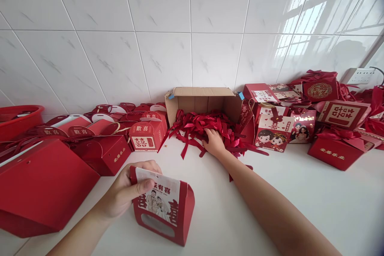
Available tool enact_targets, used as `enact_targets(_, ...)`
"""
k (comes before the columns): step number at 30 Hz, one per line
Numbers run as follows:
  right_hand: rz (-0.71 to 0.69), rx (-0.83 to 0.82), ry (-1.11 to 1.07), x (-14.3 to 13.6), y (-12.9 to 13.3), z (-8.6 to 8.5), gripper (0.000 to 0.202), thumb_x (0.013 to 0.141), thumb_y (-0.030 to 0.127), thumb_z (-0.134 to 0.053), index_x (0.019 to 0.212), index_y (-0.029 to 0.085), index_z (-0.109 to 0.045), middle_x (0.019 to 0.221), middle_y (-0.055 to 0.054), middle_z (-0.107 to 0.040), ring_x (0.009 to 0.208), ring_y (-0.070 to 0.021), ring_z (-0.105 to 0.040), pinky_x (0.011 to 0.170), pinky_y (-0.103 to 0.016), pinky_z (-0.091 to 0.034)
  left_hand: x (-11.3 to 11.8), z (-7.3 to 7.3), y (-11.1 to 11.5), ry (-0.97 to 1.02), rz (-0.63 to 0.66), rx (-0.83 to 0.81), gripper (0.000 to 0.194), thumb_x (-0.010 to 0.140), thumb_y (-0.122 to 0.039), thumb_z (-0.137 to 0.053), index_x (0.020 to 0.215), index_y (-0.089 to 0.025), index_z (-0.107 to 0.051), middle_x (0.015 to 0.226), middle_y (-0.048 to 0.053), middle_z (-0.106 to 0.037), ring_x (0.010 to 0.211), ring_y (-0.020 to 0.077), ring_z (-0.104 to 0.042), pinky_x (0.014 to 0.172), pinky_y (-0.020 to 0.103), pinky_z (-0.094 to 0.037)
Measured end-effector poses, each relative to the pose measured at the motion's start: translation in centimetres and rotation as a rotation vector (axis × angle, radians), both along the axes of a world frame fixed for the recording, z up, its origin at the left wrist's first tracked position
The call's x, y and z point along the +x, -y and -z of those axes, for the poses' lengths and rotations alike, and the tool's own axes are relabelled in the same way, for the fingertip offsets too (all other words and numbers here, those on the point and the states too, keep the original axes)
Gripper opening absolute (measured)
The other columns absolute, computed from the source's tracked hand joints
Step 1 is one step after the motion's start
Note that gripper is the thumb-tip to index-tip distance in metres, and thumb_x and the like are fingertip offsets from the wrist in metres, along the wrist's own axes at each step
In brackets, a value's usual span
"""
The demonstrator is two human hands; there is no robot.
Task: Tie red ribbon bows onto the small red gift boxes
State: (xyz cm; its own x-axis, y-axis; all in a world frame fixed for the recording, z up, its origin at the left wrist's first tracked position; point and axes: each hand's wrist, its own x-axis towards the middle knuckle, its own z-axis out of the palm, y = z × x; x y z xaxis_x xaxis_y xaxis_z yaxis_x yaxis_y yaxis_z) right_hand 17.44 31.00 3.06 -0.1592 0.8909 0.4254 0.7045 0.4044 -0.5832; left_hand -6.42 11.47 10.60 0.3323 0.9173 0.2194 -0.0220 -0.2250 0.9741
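One hand (129, 187) clamps a tapered box (165, 207); right hand (215, 142), amid satiny ribbons (201, 123), grip unclear

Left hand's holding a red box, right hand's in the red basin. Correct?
Not quite: the head view shows the right hand in the ribbons, not the red basin. The left hand does hold a red box.

White surface (216, 216), stuff mostly along the wall side
Left: large red box (42, 188), then a row of small red gift boxes (102, 154). Middle: cardboard carton (199, 92), open side facing front, red ribbons (199, 124) spilling onto the surface. Right: more boxes (336, 152), some stacked, some with bows (340, 133).
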Motion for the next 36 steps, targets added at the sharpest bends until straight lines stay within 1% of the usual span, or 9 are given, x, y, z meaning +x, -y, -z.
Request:
enact_targets(4,0.041,0.029,0.105,-0.1,0.6,-0.1,0.059,0.074,0.027,-0.061,0.131,0.018,-0.046,0.131,-0.013,-0.048,0.122,-0.0325,-0.039,0.100,-0.045,-0.034,0.0,0.0,0.0,0.004,0.007,0.008,0.021,0.078,-0.035,-0.065,0.067,-0.018,-0.057,0.070,0.001,-0.051,0.069,0.0160,-0.049,0.058,0.026,-0.038)
enact_targets(9,0.159,0.137,0.155,-1.6,2.6,-1.5,0.036,0.082,0.027,-0.052,0.116,0.015,-0.056,0.134,-0.019,-0.037,0.127,-0.0375,-0.026,0.101,-0.054,-0.021,0.1,0.0,0.1,0.012,0.006,0.034,0.021,0.079,-0.033,-0.065,0.067,-0.018,-0.058,0.069,0.000,-0.050,0.068,0.0147,-0.048,0.059,0.025,-0.037)
enact_targets(11,0.070,0.232,0.215,-3.2,3.6,-1.9,0.030,0.086,0.025,-0.045,0.113,0.017,-0.058,0.135,-0.017,-0.037,0.130,-0.0346,-0.022,0.102,-0.052,-0.016,0.1,0.0,0.2,0.010,0.006,0.024,0.021,0.079,-0.033,-0.065,0.068,-0.018,-0.058,0.070,0.000,-0.050,0.068,0.0145,-0.048,0.060,0.025,-0.037)
enact_targets(15,-0.241,0.289,0.342,-7.7,4.7,-1.7,0.021,0.084,0.021,-0.049,0.097,0.021,-0.065,0.113,-0.010,-0.056,0.112,-0.0251,-0.042,0.098,-0.042,-0.024,0.0,0.1,0.4,0.005,0.005,0.007,0.020,0.079,-0.034,-0.066,0.069,-0.018,-0.059,0.072,0.000,-0.050,0.069,0.0146,-0.048,0.059,0.024,-0.036)
enact_targets(17,-0.288,0.258,0.348,-9.9,4.4,-1.3,0.021,0.084,0.023,-0.050,0.096,0.021,-0.067,0.105,-0.009,-0.060,0.104,-0.0233,-0.047,0.096,-0.041,-0.026,0.1,0.0,0.4,-0.006,0.003,0.006,0.020,0.079,-0.034,-0.066,0.069,-0.018,-0.060,0.072,0.000,-0.051,0.069,0.0145,-0.048,0.059,0.024,-0.036)
enact_targets(21,-0.296,0.177,0.333,-12.7,3.1,-1.0,0.032,0.088,0.034,-0.047,0.113,0.023,-0.063,0.109,-0.010,-0.062,0.105,-0.0271,-0.047,0.094,-0.047,-0.026,0.1,-0.1,0.4,-0.007,0.001,0.003,0.018,0.078,-0.034,-0.066,0.070,-0.020,-0.060,0.072,0.000,-0.052,0.070,0.0151,-0.050,0.060,0.024,-0.037)
enact_targets(24,-0.352,0.138,0.353,-12.9,2.5,-1.1,0.026,0.089,0.034,-0.046,0.104,0.028,-0.067,0.106,-0.004,-0.065,0.103,-0.0242,-0.049,0.093,-0.045,-0.027,-0.1,0.0,0.3,-0.024,0.013,0.024,0.016,0.080,-0.034,-0.064,0.070,-0.022,-0.060,0.071,0.000,-0.053,0.072,0.0164,-0.050,0.062,0.026,-0.039)
enact_targets(31,-0.383,0.108,0.385,-11.3,3.4,-1.5,0.024,0.088,0.018,-0.045,0.082,0.019,-0.069,0.094,-0.004,-0.068,0.090,-0.0190,-0.054,0.090,-0.039,-0.027,-0.2,-0.1,0.1,-0.050,0.006,0.015,0.018,0.080,-0.036,-0.061,0.068,-0.024,-0.061,0.071,0.000,-0.052,0.072,0.0176,-0.050,0.063,0.026,-0.041)
enact_targets(36,-0.362,0.157,0.330,-9.8,4.5,-1.3,0.021,0.086,0.017,-0.048,0.090,0.021,-0.069,0.092,-0.004,-0.070,0.092,-0.0200,-0.054,0.092,-0.042,-0.023,0.1,-0.5,0.2,-0.059,-0.067,-0.002,0.020,0.077,-0.037,-0.066,0.066,-0.021,-0.062,0.070,0.000,-0.052,0.067,0.0150,-0.052,0.058,0.023,-0.042)
